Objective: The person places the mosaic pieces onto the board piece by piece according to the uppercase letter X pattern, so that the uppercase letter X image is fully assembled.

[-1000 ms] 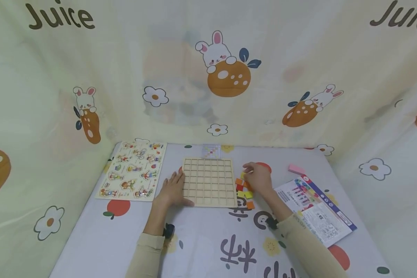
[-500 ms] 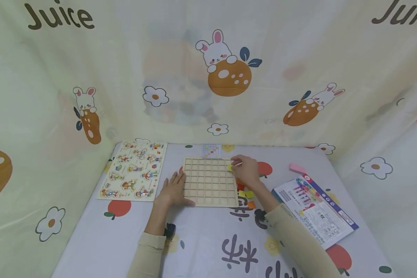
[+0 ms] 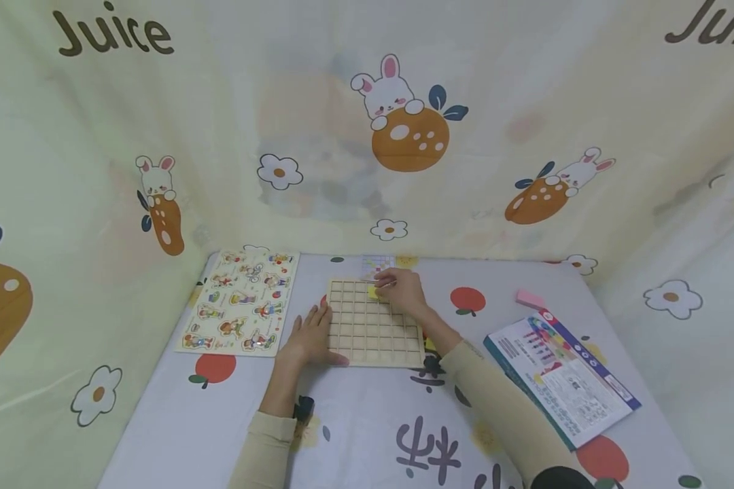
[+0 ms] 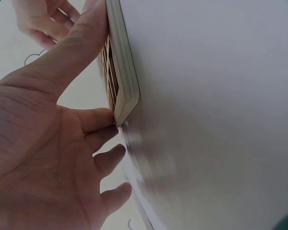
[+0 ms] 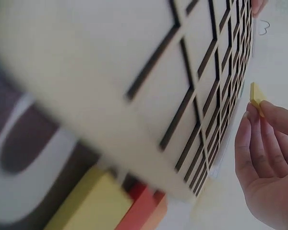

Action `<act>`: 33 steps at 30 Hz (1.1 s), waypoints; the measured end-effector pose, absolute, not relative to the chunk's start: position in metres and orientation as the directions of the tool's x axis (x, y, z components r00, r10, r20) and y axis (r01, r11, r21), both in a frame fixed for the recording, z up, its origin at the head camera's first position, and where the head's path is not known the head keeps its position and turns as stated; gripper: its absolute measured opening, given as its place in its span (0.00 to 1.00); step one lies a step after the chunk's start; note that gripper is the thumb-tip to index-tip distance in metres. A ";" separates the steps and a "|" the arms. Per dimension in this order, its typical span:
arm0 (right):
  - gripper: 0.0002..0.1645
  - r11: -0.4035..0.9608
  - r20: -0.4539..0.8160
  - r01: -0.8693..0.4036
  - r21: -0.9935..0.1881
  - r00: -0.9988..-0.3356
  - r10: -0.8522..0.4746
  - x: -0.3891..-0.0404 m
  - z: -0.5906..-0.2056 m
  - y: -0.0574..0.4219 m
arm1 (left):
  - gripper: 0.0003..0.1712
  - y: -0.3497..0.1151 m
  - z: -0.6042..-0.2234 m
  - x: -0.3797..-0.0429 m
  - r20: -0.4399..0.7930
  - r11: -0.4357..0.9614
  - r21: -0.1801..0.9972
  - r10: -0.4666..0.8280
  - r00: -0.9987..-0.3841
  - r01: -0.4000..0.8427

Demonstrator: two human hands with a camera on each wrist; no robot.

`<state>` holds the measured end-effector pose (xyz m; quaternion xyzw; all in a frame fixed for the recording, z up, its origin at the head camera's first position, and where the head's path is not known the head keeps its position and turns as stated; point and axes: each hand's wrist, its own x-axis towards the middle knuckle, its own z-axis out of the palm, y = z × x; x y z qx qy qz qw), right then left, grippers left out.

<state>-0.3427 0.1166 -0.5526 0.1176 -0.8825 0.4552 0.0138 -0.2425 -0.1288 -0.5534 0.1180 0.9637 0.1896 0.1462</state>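
A pale wooden grid board (image 3: 373, 339) with square compartments lies mid-table. My left hand (image 3: 308, 339) rests against its left side, fingers fairly straight, the thumb (image 4: 81, 45) along the near edge. Over the far part of the board, my right hand (image 3: 402, 293) pinches a small yellow square tile (image 5: 255, 99) between thumb and fingertips. In the right wrist view the tile is held tilted, up off the grid. Beside the board's right edge lie a yellow tile (image 5: 91, 203), a red tile (image 5: 138, 207) and an orange one, mostly hidden by my right forearm in the head view.
A small card with a coloured grid pattern (image 3: 376, 262) lies just behind the board. To the left is a picture puzzle board (image 3: 238, 302) with printed figures. On the right are a printed box (image 3: 565, 380) and a pink block (image 3: 529, 299). A printed curtain (image 3: 318, 102) closes off the back.
My right hand has moved left from the tile pile onto the far part of the board, carrying a yellow tile. The left hand has stayed at the board's side.
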 end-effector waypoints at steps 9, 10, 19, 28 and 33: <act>0.16 0.542 0.094 -0.188 -0.819 -0.976 -0.197 -0.354 -0.559 0.095 | 0.76 -0.132 -0.571 -0.249 -0.222 0.901 0.399 0.273 -0.936 0.168; 0.15 0.541 0.086 -0.180 -0.822 -0.977 -0.194 -0.355 -0.559 0.092 | 0.76 -0.132 -0.571 -0.249 -0.219 0.900 0.401 0.272 -0.937 0.168; 0.16 0.542 0.069 -0.177 -0.822 -0.975 -0.213 -0.356 -0.556 0.072 | 0.74 -0.130 -0.556 -0.244 -0.225 0.914 0.361 0.278 -0.934 0.185; 0.18 0.563 0.061 -0.191 -0.804 -0.969 -0.241 -0.360 -0.562 0.057 | 0.73 -0.130 -0.552 -0.242 -0.217 0.913 0.362 0.280 -0.935 0.189; 0.14 0.618 0.080 -0.223 -0.754 -0.965 -0.251 -0.363 -0.564 0.052 | 0.74 -0.130 -0.551 -0.242 -0.213 0.913 0.362 0.276 -0.937 0.187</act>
